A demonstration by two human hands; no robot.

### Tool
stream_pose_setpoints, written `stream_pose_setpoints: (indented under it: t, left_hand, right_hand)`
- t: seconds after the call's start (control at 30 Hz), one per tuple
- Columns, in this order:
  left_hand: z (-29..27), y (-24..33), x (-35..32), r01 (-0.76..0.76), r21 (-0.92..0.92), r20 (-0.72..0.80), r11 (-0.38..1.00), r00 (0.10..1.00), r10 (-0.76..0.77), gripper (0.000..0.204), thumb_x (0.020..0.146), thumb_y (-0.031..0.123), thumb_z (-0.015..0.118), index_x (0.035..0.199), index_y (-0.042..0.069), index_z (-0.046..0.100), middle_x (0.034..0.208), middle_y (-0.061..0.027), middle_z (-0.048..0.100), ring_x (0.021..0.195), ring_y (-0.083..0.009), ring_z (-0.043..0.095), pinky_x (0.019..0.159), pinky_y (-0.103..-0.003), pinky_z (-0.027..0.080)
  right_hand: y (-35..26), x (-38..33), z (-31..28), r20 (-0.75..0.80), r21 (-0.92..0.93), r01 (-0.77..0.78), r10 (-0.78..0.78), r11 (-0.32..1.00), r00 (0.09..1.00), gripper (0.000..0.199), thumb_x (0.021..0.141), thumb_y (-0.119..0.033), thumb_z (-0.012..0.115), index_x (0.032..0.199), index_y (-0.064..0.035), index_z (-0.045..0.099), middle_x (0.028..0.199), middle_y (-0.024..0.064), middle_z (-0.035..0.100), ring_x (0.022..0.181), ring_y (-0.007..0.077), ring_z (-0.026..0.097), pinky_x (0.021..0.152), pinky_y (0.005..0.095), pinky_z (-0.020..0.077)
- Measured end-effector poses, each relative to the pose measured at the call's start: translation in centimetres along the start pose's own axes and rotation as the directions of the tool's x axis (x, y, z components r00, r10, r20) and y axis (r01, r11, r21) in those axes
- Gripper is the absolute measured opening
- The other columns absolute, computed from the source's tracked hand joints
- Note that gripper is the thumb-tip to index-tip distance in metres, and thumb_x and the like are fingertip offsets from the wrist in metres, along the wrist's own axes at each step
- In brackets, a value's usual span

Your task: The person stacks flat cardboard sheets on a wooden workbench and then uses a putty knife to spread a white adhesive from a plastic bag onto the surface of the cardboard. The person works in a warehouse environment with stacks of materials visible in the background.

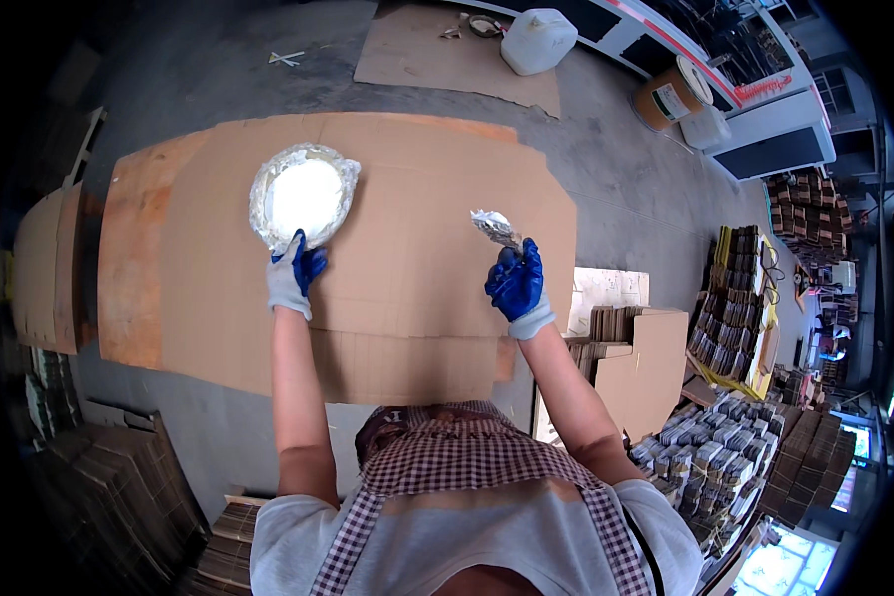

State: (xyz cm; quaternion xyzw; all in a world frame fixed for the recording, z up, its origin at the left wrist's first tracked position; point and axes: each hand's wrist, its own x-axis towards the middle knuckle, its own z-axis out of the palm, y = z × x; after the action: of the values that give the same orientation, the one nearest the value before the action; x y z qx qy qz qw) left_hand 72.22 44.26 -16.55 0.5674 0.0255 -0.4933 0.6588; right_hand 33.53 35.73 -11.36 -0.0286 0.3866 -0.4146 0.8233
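Observation:
My left hand (293, 272), in a white glove with blue coating, grips the near edge of a round object (306, 199). That object has a bright white, glaring face and a crumpled silvery wrap around its rim. One gloved finger lies over its face; the others are partly hidden under it. Off to the right, my right hand (517, 283), gloved the same way, is closed on a crumpled piece of silvery foil (495, 227) that sticks out forward from the fingers. Both hands are over a large brown cardboard sheet (407, 228).
The cardboard lies on a wooden board (129, 258). Beyond it are another cardboard sheet (397, 60), a white jug (538, 42) and a brown drum (671, 94). To the right stand a cardboard box (646, 368) and bundled stacks (710, 447); more cardboard stacks (119, 477) are at lower left.

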Motion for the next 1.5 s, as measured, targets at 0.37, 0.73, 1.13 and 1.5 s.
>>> stream_pose_setpoints:
  t: [0.37, 0.73, 1.13, 1.5]
  left_hand:
    - [1.6, -0.4, -5.6, -0.656, 0.752, 0.125, 0.067, 0.242, 0.962, 0.063, 0.092, 0.023, 0.075, 0.144, -0.002, 0.048, 0.140, -0.0200, 0.050, 0.120, -0.0327, 0.058, 0.101, -0.042, 0.050]
    - [8.2, -8.2, -0.9, -0.768, 0.637, 0.652, -0.066, 0.491, 0.577, 0.041, 0.104, 0.031, 0.043, 0.132, 0.009, 0.064, 0.139, -0.0111, 0.060, 0.136, -0.0334, 0.048, 0.120, -0.049, 0.028]
    - [9.6, -9.2, -1.3, -0.606, 0.663, 0.746, -0.439, 0.481, 0.461, 0.040, 0.100, 0.030, 0.050, 0.135, 0.014, 0.062, 0.142, -0.0081, 0.056, 0.135, -0.0324, 0.045, 0.117, -0.053, 0.028]
    - [10.3, -9.0, -1.4, -0.569, 0.654, 0.756, -0.498, 0.486, 0.438, 0.039, 0.102, 0.026, 0.047, 0.134, 0.012, 0.063, 0.145, -0.0082, 0.056, 0.138, -0.0327, 0.045, 0.120, -0.050, 0.027]
  right_hand:
    - [0.7, 0.3, -2.3, 0.118, -0.076, -0.014, 0.023, 0.997, 0.993, 0.038, 0.096, -0.055, 0.061, 0.087, -0.0186, 0.064, 0.067, -0.0050, 0.056, 0.065, 0.0153, 0.057, 0.056, 0.0301, 0.0417]
    - [0.8, 2.6, -0.2, 0.031, -0.314, 0.409, -0.421, 0.857, 0.906, 0.028, 0.099, -0.011, 0.062, 0.124, 0.0001, 0.062, 0.100, 0.0113, 0.071, 0.084, 0.0221, 0.072, 0.075, 0.0365, 0.0611]
    - [-12.1, 7.2, -10.8, -0.106, -0.939, 0.232, -0.857, 0.252, 0.504, 0.043, 0.081, -0.021, 0.082, 0.115, 0.0024, 0.067, 0.101, 0.0157, 0.075, 0.084, 0.0275, 0.072, 0.080, 0.0376, 0.0568]
    - [-13.5, 7.5, -8.6, 0.086, -0.995, -0.012, -0.887, -0.102, 0.455, 0.050, 0.081, -0.036, 0.081, 0.112, 0.0009, 0.068, 0.104, 0.0189, 0.074, 0.098, 0.0350, 0.070, 0.089, 0.0409, 0.0534]
